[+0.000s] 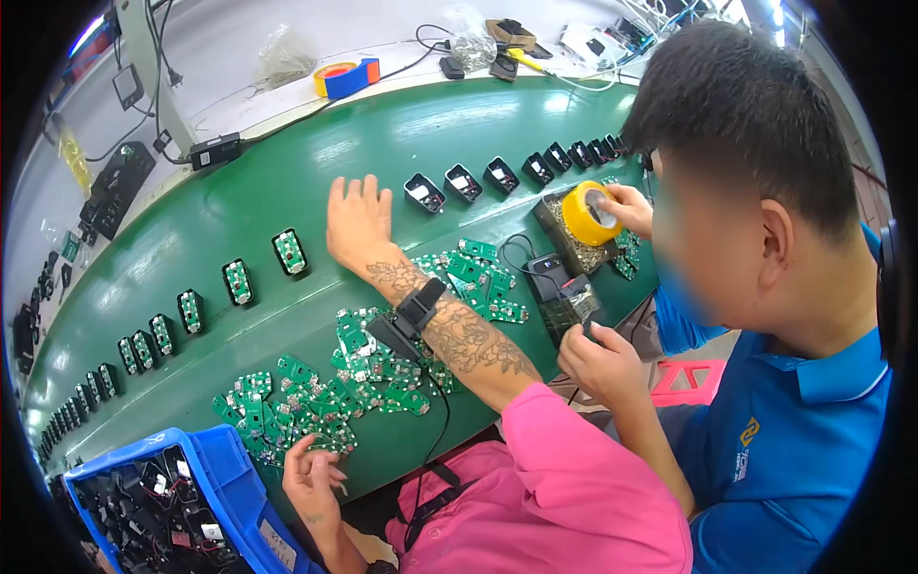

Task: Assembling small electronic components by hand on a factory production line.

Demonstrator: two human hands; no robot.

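My right hand (361, 218), on a tattooed arm with a black wrist strap (421, 304), reaches across the green work surface (382, 124). Its fingers are stretched out, and no held thing shows; what lies under the palm is hidden. To its left sits a black housing with a green circuit board (289, 252) in it. On its right is an open black housing (424, 192) with wires and a white part inside. My left hand (314, 481) is by the near edge, its fingers loosely bent and apart, beside a heap of green circuit boards (335, 387).
A blue crate (215, 459) of black housings stands near left. At right, a co-worker in blue holds a yellow tape roll (588, 212) over a box of small parts (555, 220). Rows of housings run along the surface. An orange-and-blue tape dispenser (352, 78) lies at the back.
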